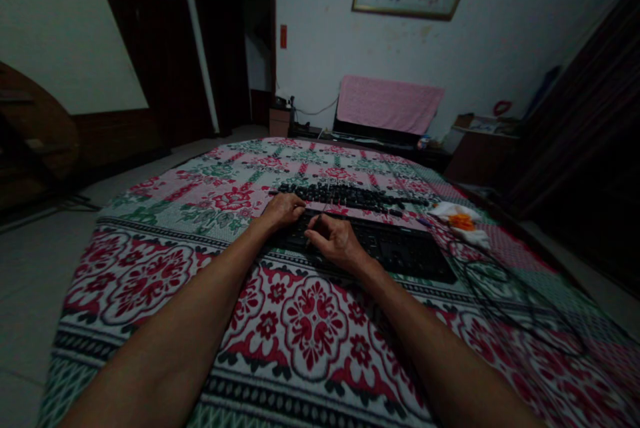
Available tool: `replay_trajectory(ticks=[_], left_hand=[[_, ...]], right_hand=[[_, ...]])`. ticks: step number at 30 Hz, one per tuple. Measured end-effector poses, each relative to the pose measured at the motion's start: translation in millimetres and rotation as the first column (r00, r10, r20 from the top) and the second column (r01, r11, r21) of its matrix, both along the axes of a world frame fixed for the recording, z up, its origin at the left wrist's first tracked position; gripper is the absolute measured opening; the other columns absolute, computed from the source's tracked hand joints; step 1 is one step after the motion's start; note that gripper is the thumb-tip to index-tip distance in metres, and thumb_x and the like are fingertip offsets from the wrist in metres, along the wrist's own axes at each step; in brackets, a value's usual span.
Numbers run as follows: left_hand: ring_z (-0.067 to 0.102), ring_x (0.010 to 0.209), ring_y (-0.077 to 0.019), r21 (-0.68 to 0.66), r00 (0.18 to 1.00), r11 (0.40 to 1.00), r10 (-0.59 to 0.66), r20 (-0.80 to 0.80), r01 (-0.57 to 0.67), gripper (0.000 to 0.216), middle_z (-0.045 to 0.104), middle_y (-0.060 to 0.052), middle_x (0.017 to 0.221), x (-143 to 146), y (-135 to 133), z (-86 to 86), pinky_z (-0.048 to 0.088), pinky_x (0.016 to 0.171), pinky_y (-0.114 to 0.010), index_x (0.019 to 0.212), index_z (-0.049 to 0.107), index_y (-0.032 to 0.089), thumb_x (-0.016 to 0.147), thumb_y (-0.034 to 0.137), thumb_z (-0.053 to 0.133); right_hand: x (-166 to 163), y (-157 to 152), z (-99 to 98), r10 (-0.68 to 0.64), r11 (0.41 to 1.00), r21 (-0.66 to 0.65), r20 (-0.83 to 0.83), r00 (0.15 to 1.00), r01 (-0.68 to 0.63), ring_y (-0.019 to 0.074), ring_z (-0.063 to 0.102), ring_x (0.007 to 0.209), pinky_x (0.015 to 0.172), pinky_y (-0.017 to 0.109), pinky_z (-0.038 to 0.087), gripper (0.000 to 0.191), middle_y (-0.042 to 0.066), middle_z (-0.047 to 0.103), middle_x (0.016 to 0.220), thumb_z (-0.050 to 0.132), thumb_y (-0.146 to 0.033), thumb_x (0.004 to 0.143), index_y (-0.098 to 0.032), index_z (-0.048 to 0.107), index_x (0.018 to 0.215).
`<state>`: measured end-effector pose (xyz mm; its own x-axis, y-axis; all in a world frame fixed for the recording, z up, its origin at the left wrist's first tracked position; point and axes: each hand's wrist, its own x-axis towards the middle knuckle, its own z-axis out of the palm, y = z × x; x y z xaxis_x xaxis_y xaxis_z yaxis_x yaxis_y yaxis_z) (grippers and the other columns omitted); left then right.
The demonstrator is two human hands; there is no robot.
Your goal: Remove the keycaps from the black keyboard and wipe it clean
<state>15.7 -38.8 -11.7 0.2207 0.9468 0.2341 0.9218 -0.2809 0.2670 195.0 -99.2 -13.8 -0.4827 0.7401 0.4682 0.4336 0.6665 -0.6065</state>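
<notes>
A black keyboard (410, 251) lies on the patterned cloth, with its keycaps off across the part that shows. My left hand (285, 209) is at its upper left part, fingers curled together over the far edge and pressing on it. Over the keyboard's left half, my right hand (335, 238) pinches a thin, dark, stick-like tool, its exact kind too dim to make out. Just beyond the keyboard, many loose black keycaps (350, 195) lie in a long band. Both hands hide the keyboard's left side in part.
A black cable (525, 341) loops over the flowered cloth (315, 328) at right. White cloth gloves (473, 236) with an orange patch lie near the keyboard's right end. Farther back stand a screen under a pink towel (387, 105) and a cabinet (475, 151).
</notes>
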Motion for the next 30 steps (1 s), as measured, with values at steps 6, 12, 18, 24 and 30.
replay_trajectory(ticks=[6, 12, 18, 24, 30], left_hand=[[0.06, 0.098, -0.017, 0.009, 0.996, 0.996, -0.09, 0.009, 0.09, 0.029, 0.069, 0.0, 0.101, 6, 0, -3.8, 0.041, 0.085, -0.022, 0.098, 0.069, 0.025, 0.078, 0.026, 0.048], [0.059, 0.099, -0.0168, 0.003, 0.993, 0.993, -0.118, -0.029, 0.118, 0.033, 0.067, -0.002, 0.108, 5, 1, -3.2, 0.041, 0.086, -0.022, 0.104, 0.066, 0.024, 0.079, 0.027, 0.046], [0.06, 0.098, -0.018, 0.001, 0.993, 0.994, -0.112, -0.036, 0.112, 0.032, 0.068, -0.002, 0.105, 5, 2, -2.3, 0.042, 0.084, -0.023, 0.102, 0.067, 0.023, 0.078, 0.027, 0.047], [0.061, 0.097, -0.0182, 0.004, 0.993, 0.993, -0.114, -0.034, 0.114, 0.032, 0.068, -0.003, 0.105, 5, 1, -2.3, 0.042, 0.084, -0.023, 0.103, 0.067, 0.022, 0.079, 0.027, 0.047], [0.062, 0.095, -0.0176, 0.006, 0.99, 0.99, -0.14, 0.012, 0.14, 0.031, 0.069, -0.002, 0.102, 2, 3, -3.3, 0.043, 0.082, -0.022, 0.101, 0.068, 0.022, 0.078, 0.027, 0.047]], right_hand=[[0, -5, 0.4, 0.015, 0.995, 0.095, 0.072, 0.997, -0.022, 0.0106, 0.051, 0.06, 0.059, 0.019, 0.038, 0.011, -0.001, 0.057, 0.067, 0.053, -0.027, 0.079, -0.017, 0.058, 0.08], [0, -1, -3.8, -0.042, 0.999, 0.028, 0.011, 0.999, 0.042, 0.0117, 0.054, 0.062, 0.06, 0.02, 0.039, 0.013, 0.0, 0.06, 0.068, 0.05, -0.027, 0.082, -0.017, 0.058, 0.084], [-2, 7, -8.9, -0.112, 0.994, -0.015, -0.007, 0.994, 0.112, 0.0124, 0.056, 0.062, 0.06, 0.021, 0.04, 0.014, 0.0, 0.061, 0.067, 0.051, -0.029, 0.082, -0.017, 0.058, 0.082], [-3, 5, -14.7, -0.107, 0.994, -0.033, -0.065, 0.992, 0.106, 0.0132, 0.057, 0.063, 0.062, 0.022, 0.041, 0.014, 0.001, 0.063, 0.069, 0.05, -0.03, 0.082, -0.017, 0.056, 0.084], [-1, 7, -15.9, -0.109, 0.99, -0.11, -0.192, 0.975, 0.089, 0.0131, 0.056, 0.061, 0.061, 0.023, 0.043, 0.015, 0.001, 0.061, 0.067, 0.05, -0.032, 0.081, -0.018, 0.054, 0.081]])
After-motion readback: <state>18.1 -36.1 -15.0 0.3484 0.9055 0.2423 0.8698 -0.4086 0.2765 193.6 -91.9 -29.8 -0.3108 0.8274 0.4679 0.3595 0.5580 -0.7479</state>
